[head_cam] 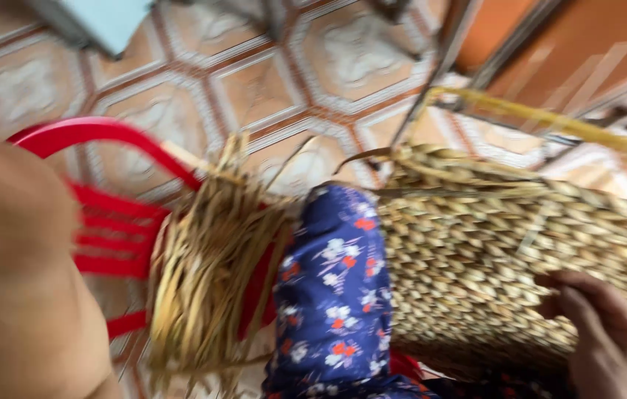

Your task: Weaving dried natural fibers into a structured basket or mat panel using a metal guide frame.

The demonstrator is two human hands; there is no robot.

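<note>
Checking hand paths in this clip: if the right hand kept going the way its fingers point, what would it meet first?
The right hand points up-left and its fingers already rest on the woven basket; that comes first, though blur hides the exact contact.

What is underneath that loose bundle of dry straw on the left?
Under the straw bundle sits a red plastic chair; its curved back and slats show to the left. The seat is covered by the straw, and the blue floral cloth hides what lies to the right.

**One head camera, aimed steeply down**

The scene is seen from a single head-worn camera, pointed down past the lap at the tiled floor (254, 81). Everything is viewed from very close, and the picture is blurred. No second view is given.
</note>
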